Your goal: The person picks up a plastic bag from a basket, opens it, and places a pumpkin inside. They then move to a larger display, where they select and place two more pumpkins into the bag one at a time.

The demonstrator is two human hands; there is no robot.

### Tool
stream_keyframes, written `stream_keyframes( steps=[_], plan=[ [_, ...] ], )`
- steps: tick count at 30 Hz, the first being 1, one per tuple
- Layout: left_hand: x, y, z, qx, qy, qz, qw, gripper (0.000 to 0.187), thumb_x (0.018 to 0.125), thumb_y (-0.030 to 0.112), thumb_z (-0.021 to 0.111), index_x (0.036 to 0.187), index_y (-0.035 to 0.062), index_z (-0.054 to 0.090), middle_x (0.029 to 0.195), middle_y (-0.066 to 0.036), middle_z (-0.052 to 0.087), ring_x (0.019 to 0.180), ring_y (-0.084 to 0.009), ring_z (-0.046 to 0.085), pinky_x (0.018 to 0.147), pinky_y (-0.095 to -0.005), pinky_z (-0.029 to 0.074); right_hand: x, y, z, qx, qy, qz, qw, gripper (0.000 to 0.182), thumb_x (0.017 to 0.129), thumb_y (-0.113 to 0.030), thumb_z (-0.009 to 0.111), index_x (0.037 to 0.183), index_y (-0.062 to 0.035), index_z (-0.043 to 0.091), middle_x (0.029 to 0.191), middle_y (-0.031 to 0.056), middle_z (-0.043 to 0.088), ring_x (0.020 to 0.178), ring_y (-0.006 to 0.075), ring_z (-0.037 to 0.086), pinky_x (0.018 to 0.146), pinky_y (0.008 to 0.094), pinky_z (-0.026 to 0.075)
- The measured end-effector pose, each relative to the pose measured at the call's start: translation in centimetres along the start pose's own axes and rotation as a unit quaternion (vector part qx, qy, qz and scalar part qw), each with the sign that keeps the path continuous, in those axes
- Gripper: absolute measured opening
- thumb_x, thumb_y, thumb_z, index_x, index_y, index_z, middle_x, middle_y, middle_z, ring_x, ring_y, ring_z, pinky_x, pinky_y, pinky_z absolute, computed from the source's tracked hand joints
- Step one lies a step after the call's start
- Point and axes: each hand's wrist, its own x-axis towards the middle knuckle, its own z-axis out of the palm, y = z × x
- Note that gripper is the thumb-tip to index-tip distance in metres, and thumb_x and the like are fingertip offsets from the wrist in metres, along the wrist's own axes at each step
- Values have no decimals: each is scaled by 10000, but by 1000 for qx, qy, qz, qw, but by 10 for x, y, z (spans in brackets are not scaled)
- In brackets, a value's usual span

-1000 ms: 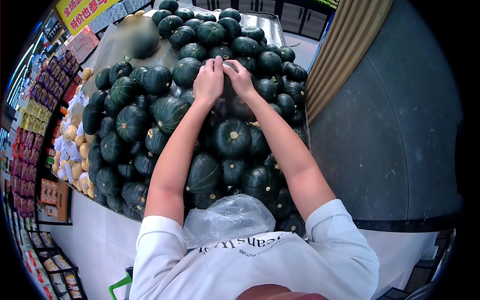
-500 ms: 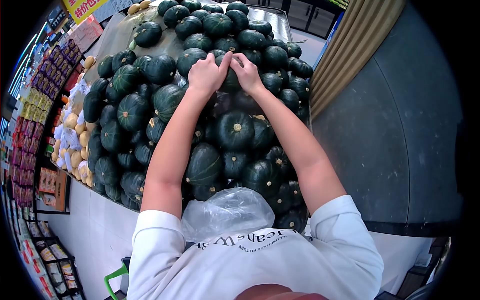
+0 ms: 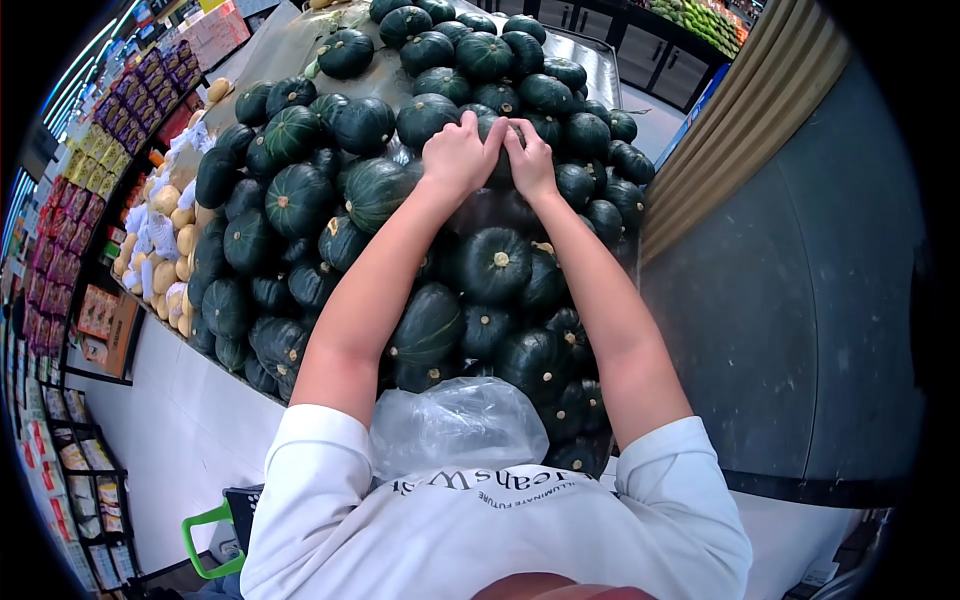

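Note:
My left hand (image 3: pixel 460 158) and my right hand (image 3: pixel 530 160) are together at a dark green pumpkin (image 3: pixel 497 176) near the upper middle of a large pile. Their fingers curl over its sides and far edge, and the thumbs nearly meet on top. The hands and wrists hide part of this pumpkin, and some fingertips are out of sight. Other dark green pumpkins (image 3: pixel 497 262) lie all around, below my forearms too. A crumpled clear plastic bag (image 3: pixel 460 425) rests between my shirt and the near side of the pile.
Light brown produce (image 3: pixel 165 200), some in white foam nets, lines the left edge of the stand. A green cart handle (image 3: pixel 200 540) is at lower left. Shelves of packaged goods (image 3: pixel 75 210) run along the left. A ribbed tan column (image 3: pixel 740 130) stands at right.
The view has shifted, so the pile and my arms appear farther right, and more of the cart shows. Both hands stay on the same pumpkin, their grip looking much the same.

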Motion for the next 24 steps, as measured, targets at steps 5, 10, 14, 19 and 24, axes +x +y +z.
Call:
stream_keyframes(
  steps=[5,10,14,19,24],
  plan=[
    [-3,-2,-3,-70,-26,-66,995,653,894,570,331,1051,-35,521,1013,-295,572,982,-424,554,859,-454,443,-3,-4,-2,0,-4,-4,1000,489,812,-440,563,1096,-41,569,978,236,630,928,382,608,820,397,477],
    [-6,-3,-2,-64,-18,-76,995,684,871,610,328,1119,-2,508,1056,-261,560,966,-409,570,857,-454,447,-4,-8,-7,9,-29,-8,1000,518,790,-454,587,1117,-55,552,990,221,630,941,363,609,830,388,472],
    [-5,-5,-1,-85,-14,-37,996,678,873,600,339,1141,-2,499,1091,-262,529,997,-413,552,861,-458,444,-4,-7,-7,27,-35,-16,999,527,786,-449,596,1147,-71,528,1018,211,623,958,352,605,841,383,465],
    [-2,-1,-2,-96,-18,-77,992,660,878,591,343,1123,0,507,1096,-256,518,1006,-415,545,855,-452,450,-6,-8,-9,55,-45,-48,996,515,777,-409,619,1168,-91,517,1040,200,617,980,343,597,848,375,461],
    [3,-4,-7,-9,-103,-118,988,730,884,623,232,1068,-9,548,952,-262,623,917,-407,606,826,-470,459,-3,-10,-6,46,-40,-28,998,509,770,-404,629,1155,-84,535,1033,202,620,972,341,601,844,373,463]
  ],
)
